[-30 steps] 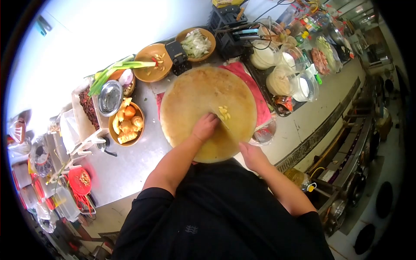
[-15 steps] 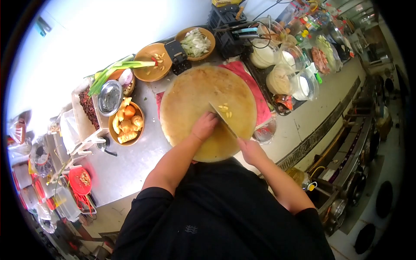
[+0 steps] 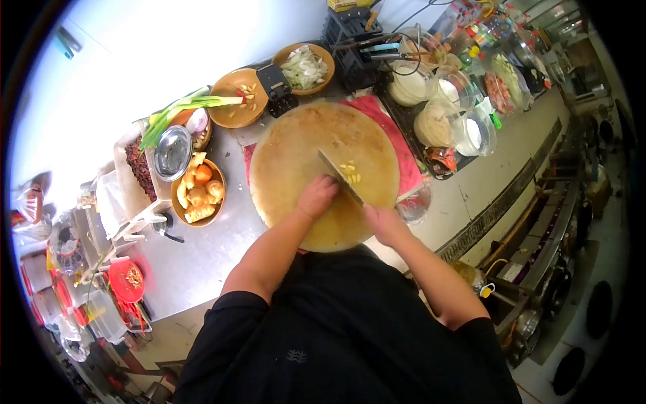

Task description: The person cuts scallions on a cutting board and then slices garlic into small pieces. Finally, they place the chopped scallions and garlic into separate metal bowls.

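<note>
On the round cutting board (image 3: pixel 303 145) my left hand (image 3: pixel 317 196) rests with its fingers curled close along the blade of a kitchen knife (image 3: pixel 338 175). What those fingers press on, if anything, is hidden. My right hand (image 3: pixel 385 225) is wrapped around the knife's handle near the board's right edge, and the blade slants up and left from it. Right of the blade lie several small pale yellow pieces (image 3: pixel 350 172), which look like garlic.
Behind the board stand a bowl of cloves (image 3: pixel 232 118), a bowl of chopped white vegetable (image 3: pixel 304 69) and a black knife rack (image 3: pixel 346 40). A ginger bowl (image 3: pixel 221 210) is at left. Tubs of white powder (image 3: pixel 471 136) stand at right; a red cloth (image 3: pixel 404 165) lies under the board.
My right hand and the knife have shifted a little forward and to the left, the blade tip reaching farther up the board. My left hand has stayed almost in place.
</note>
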The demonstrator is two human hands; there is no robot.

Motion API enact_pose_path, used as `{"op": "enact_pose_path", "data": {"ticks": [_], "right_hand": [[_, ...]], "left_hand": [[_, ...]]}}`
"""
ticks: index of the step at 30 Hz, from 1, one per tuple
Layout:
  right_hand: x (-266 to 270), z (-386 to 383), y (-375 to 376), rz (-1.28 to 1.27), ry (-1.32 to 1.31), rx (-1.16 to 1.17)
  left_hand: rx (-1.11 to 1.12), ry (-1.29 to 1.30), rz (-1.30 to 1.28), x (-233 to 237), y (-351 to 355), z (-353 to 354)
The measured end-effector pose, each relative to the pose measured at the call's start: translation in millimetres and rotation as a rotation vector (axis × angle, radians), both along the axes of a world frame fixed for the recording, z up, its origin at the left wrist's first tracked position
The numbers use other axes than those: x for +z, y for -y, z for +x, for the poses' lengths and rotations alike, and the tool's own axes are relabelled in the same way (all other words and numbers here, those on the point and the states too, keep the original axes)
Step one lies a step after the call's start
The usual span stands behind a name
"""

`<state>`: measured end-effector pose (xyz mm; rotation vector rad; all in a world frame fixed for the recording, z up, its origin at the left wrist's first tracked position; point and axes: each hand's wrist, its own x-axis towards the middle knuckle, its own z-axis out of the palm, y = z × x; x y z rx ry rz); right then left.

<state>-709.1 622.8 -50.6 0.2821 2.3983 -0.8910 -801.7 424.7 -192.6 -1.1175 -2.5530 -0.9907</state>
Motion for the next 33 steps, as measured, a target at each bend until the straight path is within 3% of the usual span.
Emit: {"op": "enact_pose_path", "data": {"ticks": [5, 11, 23, 33], "right_hand": [[16.0, 12.9, -5.4, -0.036, -0.102, 0.026], [-4.2, 1.2, 2.6, -0.047, -0.053, -0.015], [25.0, 10.1, -0.5, -0.049, -0.023, 0.01], [0.9, -21.0, 3.3, -0.046, -0.052, 0.029]], "left_hand": [[0.017, -0.006, 0.006, -4.5, -0.4, 2.5], [-0.004, -0.012, -0.007, 3.1, 2.0, -0.9], [0.013, -0.03, -0.005, -0.6, 5.7, -2.3], [0.01, -0.036, 0.01, -0.8, 3.5, -3.1]]}}
